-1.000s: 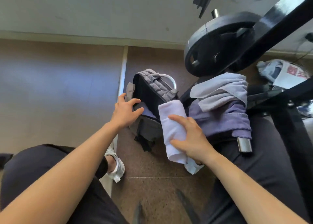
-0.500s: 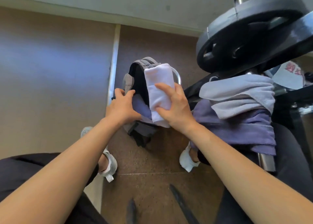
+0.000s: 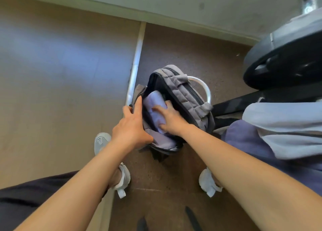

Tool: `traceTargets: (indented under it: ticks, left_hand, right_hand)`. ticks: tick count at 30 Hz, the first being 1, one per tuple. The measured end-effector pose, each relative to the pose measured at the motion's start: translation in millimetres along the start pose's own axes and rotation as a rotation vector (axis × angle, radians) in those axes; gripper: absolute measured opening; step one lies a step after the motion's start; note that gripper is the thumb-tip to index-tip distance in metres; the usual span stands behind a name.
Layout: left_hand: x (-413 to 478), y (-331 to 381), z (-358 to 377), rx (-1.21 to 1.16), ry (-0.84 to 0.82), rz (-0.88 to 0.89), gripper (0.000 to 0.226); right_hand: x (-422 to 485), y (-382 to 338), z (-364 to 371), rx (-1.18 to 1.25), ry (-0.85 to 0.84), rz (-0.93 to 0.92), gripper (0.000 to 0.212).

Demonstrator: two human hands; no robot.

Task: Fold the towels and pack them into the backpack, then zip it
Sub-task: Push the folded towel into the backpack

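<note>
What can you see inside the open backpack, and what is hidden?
A folded pale towel sits in the open backpack, held by the right hand; the left hand holds the rim. Anything beneath is covered.

Backpack (image 3: 190, 98) stands on the floor ahead of us, between our feet and the wall, with its opening facing up. Towel (image 3: 155, 108) sits inside the main compartment. Our left hand (image 3: 132, 126) holds the left edge of the opening. Our right hand (image 3: 171, 117) is in the opening, gripping the towel. Left shoe (image 3: 122, 180) and right shoe (image 3: 208, 182) sit nearer us, either side of the bag. Towel stack (image 3: 278, 126) lies right of the backpack, with the weight plate (image 3: 287, 61) behind it. Floor strip (image 3: 135, 63) runs from the bag's left side to the wall.
</note>
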State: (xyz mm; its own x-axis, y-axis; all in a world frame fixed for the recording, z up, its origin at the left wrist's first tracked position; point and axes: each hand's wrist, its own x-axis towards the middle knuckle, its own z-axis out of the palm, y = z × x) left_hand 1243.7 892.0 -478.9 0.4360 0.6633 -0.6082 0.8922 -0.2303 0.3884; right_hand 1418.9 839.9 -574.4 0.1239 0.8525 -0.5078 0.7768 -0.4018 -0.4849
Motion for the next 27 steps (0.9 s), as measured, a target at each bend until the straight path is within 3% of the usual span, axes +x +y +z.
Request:
traceTargets:
  ticks: [3, 5, 10, 13, 17, 19, 23, 27]
  left_hand:
    - [3.0, -1.7, 0.8, -0.002, 0.001, 0.022, 0.130]
    - [4.1, -1.5, 1.3, -0.010, 0.000, 0.025, 0.129]
    - [6.4, -2.8, 4.0, -0.011, 0.001, 0.043, 0.129]
    - [7.8, -1.9, 4.8, -0.025, 0.007, 0.044, 0.130]
    - [6.8, -2.2, 4.8, -0.046, 0.009, 0.035, 0.129]
    - [5.6, -3.1, 4.5, -0.054, 0.007, 0.030, 0.129]
    - [4.4, -3.4, 3.5, -0.042, -0.029, 0.011, 0.132]
    - [4.1, -1.6, 0.6, -0.027, -0.034, -0.006, 0.133]
  right_hand:
    - [26.4, 12.0, 25.5, -0.056, -0.285, 0.054, 0.069]
    - [38.2, 16.8, 44.0, -0.059, -0.379, 0.101, 0.076]
    - [61.1, 26.0, 64.9, -0.072, -0.386, 0.253, 0.087]
    - [65.6, 24.3, 61.9, -0.106, -0.366, 0.225, 0.089]
    - [55.7, 19.7, 58.1, 0.000, -0.249, 0.130, 0.081]
    - [51.9, 23.3, 58.7, 0.109, -0.224, 0.079, 0.062]
    - [43.3, 28.6, 52.3, 0.213, -0.321, 0.033, 0.065]
    - [52.6, 25.7, 52.7, 0.115, -0.402, 0.095, 0.071]
